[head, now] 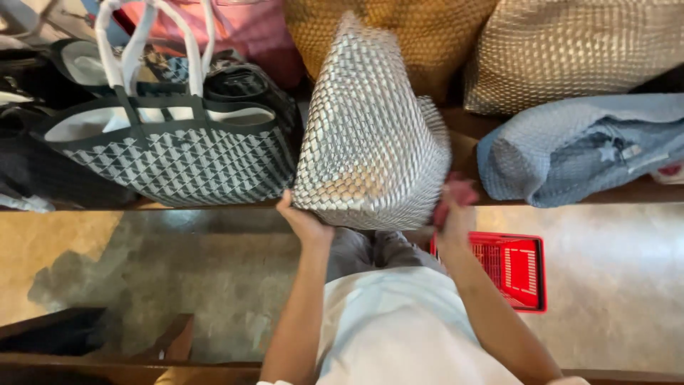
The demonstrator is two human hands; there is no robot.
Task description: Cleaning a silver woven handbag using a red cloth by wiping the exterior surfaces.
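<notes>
A silver woven bag (370,135) stands tilted at the front edge of a wooden shelf (570,196). My left hand (303,217) grips its lower left corner. At the bag's lower right side my right hand (452,207) presses against it, blurred by motion. Both forearms reach up from my white shirt at the bottom of the view.
A dark bag with a white diamond pattern and white handles (178,153) stands left of the silver one. A light blue woven bag (577,150) lies to the right. Gold (399,36) and beige (577,50) woven bags stand behind. A red basket (516,267) sits on the floor.
</notes>
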